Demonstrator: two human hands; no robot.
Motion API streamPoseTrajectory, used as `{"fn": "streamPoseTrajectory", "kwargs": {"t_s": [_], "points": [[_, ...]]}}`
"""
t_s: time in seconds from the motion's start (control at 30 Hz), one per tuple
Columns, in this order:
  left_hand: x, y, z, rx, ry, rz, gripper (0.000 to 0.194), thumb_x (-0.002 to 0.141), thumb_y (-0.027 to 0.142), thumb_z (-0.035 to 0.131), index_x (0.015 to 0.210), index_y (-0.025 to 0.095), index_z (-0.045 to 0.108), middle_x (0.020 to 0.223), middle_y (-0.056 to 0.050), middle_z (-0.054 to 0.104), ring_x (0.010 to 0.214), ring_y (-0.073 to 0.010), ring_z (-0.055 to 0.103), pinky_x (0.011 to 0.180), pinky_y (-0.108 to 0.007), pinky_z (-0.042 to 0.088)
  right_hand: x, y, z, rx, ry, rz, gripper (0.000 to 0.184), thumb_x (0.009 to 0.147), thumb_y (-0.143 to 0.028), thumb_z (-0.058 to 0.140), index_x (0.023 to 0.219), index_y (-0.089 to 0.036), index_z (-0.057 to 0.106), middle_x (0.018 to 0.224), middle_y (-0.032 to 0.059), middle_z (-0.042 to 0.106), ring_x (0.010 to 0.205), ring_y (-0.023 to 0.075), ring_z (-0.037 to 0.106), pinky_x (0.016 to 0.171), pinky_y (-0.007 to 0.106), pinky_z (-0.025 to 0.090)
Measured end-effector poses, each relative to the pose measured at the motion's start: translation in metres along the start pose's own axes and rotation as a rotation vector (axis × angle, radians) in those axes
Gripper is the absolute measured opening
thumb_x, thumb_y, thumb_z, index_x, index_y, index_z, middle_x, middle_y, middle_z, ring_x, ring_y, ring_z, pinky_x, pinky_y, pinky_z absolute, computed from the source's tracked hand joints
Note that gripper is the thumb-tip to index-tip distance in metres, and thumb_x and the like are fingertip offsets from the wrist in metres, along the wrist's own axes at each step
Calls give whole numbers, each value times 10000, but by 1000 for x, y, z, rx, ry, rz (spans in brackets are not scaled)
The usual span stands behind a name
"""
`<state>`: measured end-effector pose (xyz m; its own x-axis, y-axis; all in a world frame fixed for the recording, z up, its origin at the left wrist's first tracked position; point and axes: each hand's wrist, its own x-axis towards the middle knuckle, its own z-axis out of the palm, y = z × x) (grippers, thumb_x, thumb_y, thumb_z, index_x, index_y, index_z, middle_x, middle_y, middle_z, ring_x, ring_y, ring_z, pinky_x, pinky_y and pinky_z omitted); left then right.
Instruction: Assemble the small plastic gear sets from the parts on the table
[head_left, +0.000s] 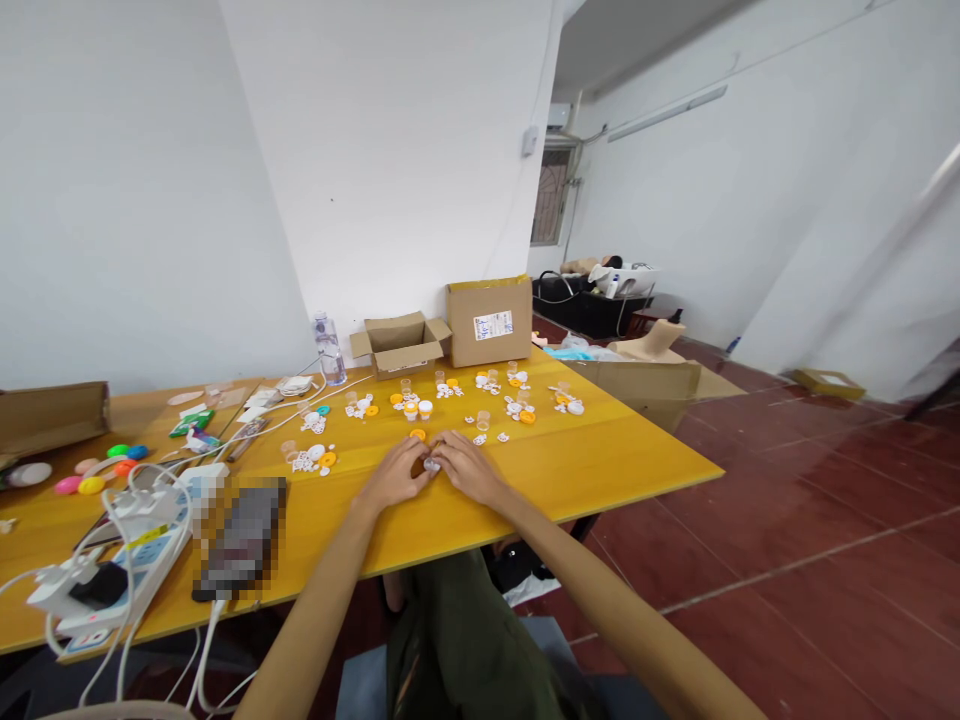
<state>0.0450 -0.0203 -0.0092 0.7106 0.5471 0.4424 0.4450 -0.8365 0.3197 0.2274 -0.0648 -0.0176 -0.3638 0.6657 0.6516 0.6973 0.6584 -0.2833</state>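
Observation:
Over the yellow table (600, 450), my left hand (396, 474) and my right hand (469, 470) meet with fingers bent inward. Between their fingertips is a small whitish plastic piece (432, 464), mostly covered, so its exact kind is unclear. Just beyond the left fingers lies an orange-yellow ring (418, 435). Two small white cups with yellow tops (425, 409) stand side by side farther back. A clear plastic cup (483, 420) sits beyond my right hand, with small white parts (480, 439) near it. Around them lie several similar groups of clear cups, white parts and orange discs.
An open cardboard box (409, 350), a taller carton (489, 322) and a water bottle (328, 350) stand along the back. At left are a power strip (161, 555) with white cables, a dark blurred device (244, 535) and several coloured eggs (91, 485). The table's corner is at right.

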Motion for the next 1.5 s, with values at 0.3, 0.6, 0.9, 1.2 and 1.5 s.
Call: {"fn": "streamPoseTrajectory", "kwargs": {"t_s": [0.3, 0.6, 0.9, 1.2, 1.5], "points": [[0, -1, 0, -20, 3, 8, 39, 877, 261, 558, 874, 222, 561, 906, -40, 589, 885, -217, 573, 841, -352, 490, 1, -3, -2, -4, -26, 5, 176, 951, -103, 535, 878, -218, 647, 999, 57, 652, 944, 192, 594, 833, 329, 485], [-1, -1, -1, -22, -20, 0, 61, 892, 283, 535, 879, 228, 558, 891, -38, 590, 884, -215, 564, 857, -359, 491, 1, -4, -1, -9, -30, 16, 177, 937, -90, 543, 866, -218, 643, 993, 58, 653, 934, 198, 592, 831, 333, 484], [-1, 1, 0, -40, -8, -14, 74, 892, 291, 546, 871, 222, 561, 905, -42, 595, 894, -215, 563, 869, -363, 488, 0, -2, 0, 2, -27, 18, 168, 938, -100, 550, 855, -223, 629, 1005, 57, 651, 947, 200, 595, 834, 334, 479], [-1, 1, -2, -47, -21, -21, 67, 885, 286, 551, 877, 225, 576, 904, -44, 598, 913, -223, 563, 879, -373, 489, 1, -2, 1, 19, -27, 26, 180, 935, -97, 547, 849, -225, 641, 999, 55, 648, 940, 199, 591, 831, 335, 481], [0, 0, -2, -54, -21, -14, 63, 880, 280, 551, 866, 221, 569, 907, -47, 604, 908, -224, 577, 881, -392, 500, 0, 0, 2, 38, -13, 31, 180, 920, -82, 556, 840, -216, 646, 997, 57, 650, 941, 195, 593, 841, 337, 486]]}}
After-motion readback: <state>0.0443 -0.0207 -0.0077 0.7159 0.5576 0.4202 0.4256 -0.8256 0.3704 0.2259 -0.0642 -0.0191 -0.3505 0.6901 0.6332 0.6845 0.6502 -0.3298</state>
